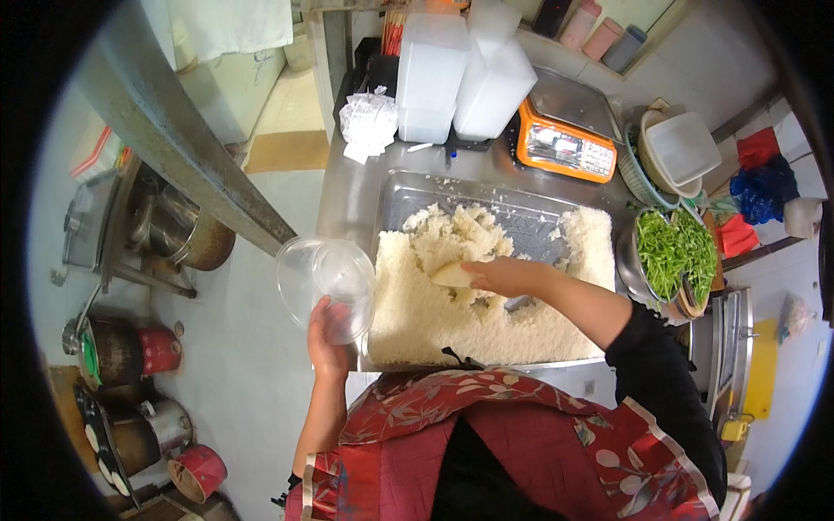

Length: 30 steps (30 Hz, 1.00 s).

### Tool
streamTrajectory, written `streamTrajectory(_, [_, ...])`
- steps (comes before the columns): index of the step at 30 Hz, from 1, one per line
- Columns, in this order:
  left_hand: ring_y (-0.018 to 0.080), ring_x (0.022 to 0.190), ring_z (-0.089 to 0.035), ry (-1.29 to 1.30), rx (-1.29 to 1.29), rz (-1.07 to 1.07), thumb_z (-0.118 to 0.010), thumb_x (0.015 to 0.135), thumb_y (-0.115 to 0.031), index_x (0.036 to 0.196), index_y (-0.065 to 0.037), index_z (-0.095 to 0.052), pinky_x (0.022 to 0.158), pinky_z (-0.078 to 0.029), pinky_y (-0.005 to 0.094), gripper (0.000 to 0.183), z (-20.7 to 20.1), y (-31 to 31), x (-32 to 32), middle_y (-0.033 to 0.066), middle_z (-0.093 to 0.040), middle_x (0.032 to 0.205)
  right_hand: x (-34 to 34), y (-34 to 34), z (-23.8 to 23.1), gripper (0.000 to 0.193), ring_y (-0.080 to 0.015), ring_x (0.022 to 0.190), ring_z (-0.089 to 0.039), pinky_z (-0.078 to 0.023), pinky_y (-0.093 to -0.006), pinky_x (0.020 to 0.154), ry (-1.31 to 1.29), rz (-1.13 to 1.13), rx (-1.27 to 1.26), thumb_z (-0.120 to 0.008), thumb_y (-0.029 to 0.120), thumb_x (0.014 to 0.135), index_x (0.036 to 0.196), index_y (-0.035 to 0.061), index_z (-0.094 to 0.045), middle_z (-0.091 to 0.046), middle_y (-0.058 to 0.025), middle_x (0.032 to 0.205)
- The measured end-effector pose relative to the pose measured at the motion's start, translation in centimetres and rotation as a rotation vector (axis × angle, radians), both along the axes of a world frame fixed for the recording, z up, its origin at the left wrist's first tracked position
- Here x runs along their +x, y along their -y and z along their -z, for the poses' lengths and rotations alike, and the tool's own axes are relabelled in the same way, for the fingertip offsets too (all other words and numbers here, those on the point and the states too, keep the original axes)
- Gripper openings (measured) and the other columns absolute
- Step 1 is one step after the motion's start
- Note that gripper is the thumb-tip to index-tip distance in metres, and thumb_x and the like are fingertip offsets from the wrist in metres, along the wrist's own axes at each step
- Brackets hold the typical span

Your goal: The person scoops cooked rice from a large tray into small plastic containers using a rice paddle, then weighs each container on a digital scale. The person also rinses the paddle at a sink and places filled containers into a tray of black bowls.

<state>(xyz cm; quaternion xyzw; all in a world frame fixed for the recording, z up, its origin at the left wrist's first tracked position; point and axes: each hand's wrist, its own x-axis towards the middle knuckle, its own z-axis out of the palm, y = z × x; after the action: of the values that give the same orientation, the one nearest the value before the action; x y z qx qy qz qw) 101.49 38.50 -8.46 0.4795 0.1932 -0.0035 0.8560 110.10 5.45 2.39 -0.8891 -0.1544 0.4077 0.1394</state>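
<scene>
A shallow metal tray [530, 227] holds a thick bed of white cooked rice [426, 334], with part of its bottom showing toward the back. My right hand [502, 276] is closed around a pale rice paddle [450, 275], whose blade lies in the loosened rice left of the tray's middle. Beside the tray's left edge, my left hand [327, 334] grips a clear round plastic bowl [300, 282] tilted toward the rice. Several round outlines show in the clear plastic; I cannot tell whether it is one piece or more. No rice is visible in it.
Behind the tray stand an orange scale [565, 148], tall whitish containers [432, 78] and crumpled paper [368, 122]. At right sits a metal bowl [637, 265] of chopped greens [673, 252]. A metal post [187, 130] slants down at left, past pots [113, 347] on the floor side.
</scene>
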Motion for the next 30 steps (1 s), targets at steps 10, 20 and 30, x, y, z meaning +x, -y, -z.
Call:
streamTrajectory(10, [0.0219, 0.101, -0.052, -0.01, -0.01, -0.027, -0.039, 0.088, -0.034, 0.125, -0.002, -0.043, 0.094, -0.038, 0.0366, 0.049, -0.8, 0.4, -0.4, 0.0104, -0.056, 0.107, 3.2, -2.2, 1.8, 0.049, -0.0338, 0.1, -0.056, -0.046, -0.0425, 0.079, 0.137, 0.193, -0.095, -0.041, 0.033, 0.091, 0.135, 0.0153, -0.033, -0.059, -0.0193, 0.105])
streamTrajectory(20, [0.0212, 0.1, -0.052, -0.035, -0.011, -0.066, -0.038, 0.088, -0.03, 0.124, -0.002, -0.044, 0.092, -0.039, 0.0358, 0.046, -0.5, -0.4, -0.3, 0.0095, -0.056, 0.105, 0.5, -2.0, 1.0, 0.051, -0.033, 0.095, -0.059, -0.046, -0.0426, 0.081, 0.157, 0.063, -0.127, -0.04, 0.032, 0.092, 0.138, 0.0152, -0.029, -0.059, -0.0206, 0.106])
streamTrajectory(30, [0.0212, 0.099, -0.053, 0.008, 0.001, -0.105, -0.037, 0.088, -0.027, 0.122, -0.002, -0.046, 0.092, -0.04, 0.0356, 0.043, -0.3, -1.0, -0.9, 0.0098, -0.057, 0.105, 3.2, 3.5, -3.5, 0.052, -0.0361, 0.104, -0.054, -0.042, -0.0417, 0.089, 0.152, 0.21, -0.114, -0.041, 0.032, 0.09, 0.138, 0.0157, -0.03, -0.056, -0.0212, 0.115])
